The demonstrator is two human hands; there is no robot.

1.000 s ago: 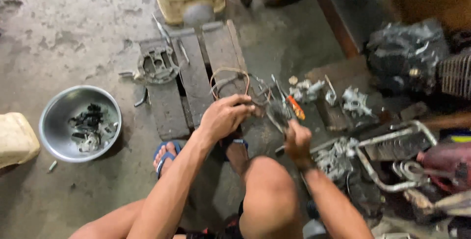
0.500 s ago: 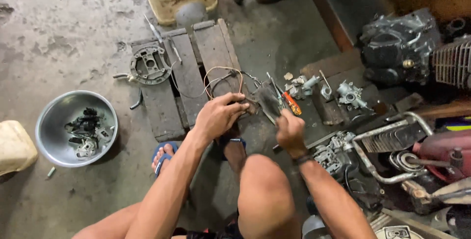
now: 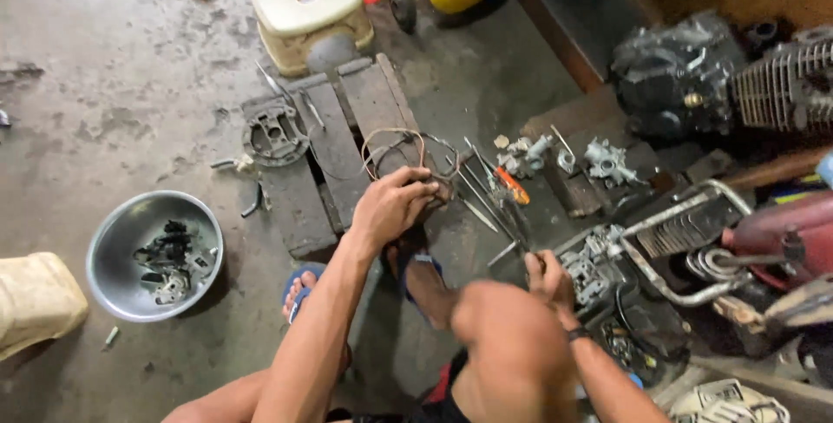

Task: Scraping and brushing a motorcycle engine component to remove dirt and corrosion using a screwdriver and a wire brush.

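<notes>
My left hand (image 3: 390,206) is closed on the lower end of a loop of thin wires (image 3: 392,138) that lies on a dark wooden pallet (image 3: 373,102). My right hand (image 3: 547,277) is curled near my knee, and a thin dark tool (image 3: 521,236) seems to run from its fingers towards the pile of hand tools; blur hides the grip. An orange-handled screwdriver (image 3: 513,187) and several slim metal tools lie just right of the wires. A small engine part (image 3: 594,275) sits beside my right hand.
A round metal plate (image 3: 273,135) rests on the pallet's left. A steel bowl (image 3: 113,254) of dark parts stands at left, a cream can (image 3: 35,301) beyond it. A cream stool (image 3: 312,6), engine blocks (image 3: 677,76), carburettor parts (image 3: 607,163) and a tube frame (image 3: 685,215) crowd the back and right.
My right hand has drawn back from the screwdriver and tools towards my knee. My left hand stays on the wires. The view has shifted slightly.
</notes>
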